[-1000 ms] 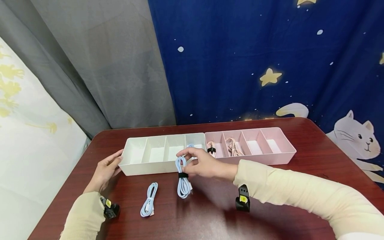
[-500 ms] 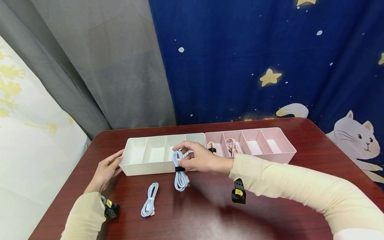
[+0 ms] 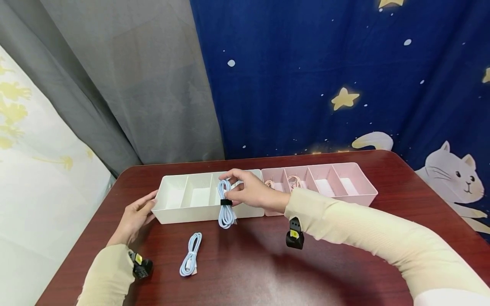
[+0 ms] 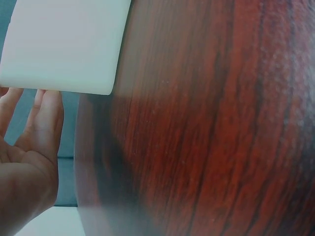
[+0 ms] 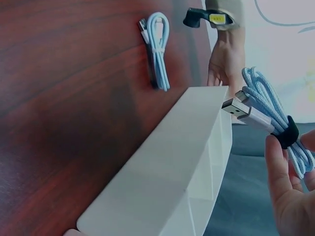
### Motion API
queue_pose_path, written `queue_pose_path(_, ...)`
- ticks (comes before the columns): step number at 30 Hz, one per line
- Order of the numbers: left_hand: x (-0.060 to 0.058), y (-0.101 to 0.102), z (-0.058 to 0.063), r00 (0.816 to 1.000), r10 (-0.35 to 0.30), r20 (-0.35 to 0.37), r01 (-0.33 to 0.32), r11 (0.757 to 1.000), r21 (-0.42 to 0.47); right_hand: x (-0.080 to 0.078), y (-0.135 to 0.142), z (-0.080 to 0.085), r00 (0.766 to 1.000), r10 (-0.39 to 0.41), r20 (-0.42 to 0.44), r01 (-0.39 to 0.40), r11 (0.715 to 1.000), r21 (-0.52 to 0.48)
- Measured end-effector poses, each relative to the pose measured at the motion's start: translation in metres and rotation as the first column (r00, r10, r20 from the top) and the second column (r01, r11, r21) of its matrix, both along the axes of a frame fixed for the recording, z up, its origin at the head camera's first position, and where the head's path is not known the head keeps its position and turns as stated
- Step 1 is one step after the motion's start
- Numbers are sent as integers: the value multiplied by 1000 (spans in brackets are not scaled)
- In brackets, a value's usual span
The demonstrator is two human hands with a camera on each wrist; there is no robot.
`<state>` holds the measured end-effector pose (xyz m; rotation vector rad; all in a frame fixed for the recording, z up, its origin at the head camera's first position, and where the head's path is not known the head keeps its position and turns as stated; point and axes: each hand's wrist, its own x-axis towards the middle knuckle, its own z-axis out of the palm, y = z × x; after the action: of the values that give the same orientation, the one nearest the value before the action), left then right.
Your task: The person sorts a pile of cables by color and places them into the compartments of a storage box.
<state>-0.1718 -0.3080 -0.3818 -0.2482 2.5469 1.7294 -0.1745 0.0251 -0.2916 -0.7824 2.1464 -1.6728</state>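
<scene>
My right hand pinches a coiled light blue USB cable bound with a black strap. The cable hangs in front of the white divided box, its top loop above the box's rim. In the right wrist view, the USB plug of the held cable sticks out beside the strap. My left hand touches the left end of the white box with its fingers extended; in the left wrist view the left hand has its fingertips against the box's end wall. A second coiled light blue cable lies on the table.
A pink divided box stands end to end with the white one. Coiled pink cables lie in its left compartments. The dark red wooden table extends in front, and curtains hang behind it.
My right hand has moved up and slightly left, carrying the strapped blue cable from low in front of the white box to its rim. The left hand has stayed put.
</scene>
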Motion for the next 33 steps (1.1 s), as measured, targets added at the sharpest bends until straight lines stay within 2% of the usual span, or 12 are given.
queue_pose_path(10,1,0,-1,1000,-2,3,3,1000,-16,-16,-6,-1,998,-63,-14,63,998,29)
queue_pose_path(17,2,0,-2,1000,2,10,-2,1000,-15,-27,-7,-6,992,-126,15,125,991,43)
queue_pose_path(33,1,0,-1,1000,-3,-1,3,1000,-4,-47,-12,0,985,-171,-36,173,982,71)
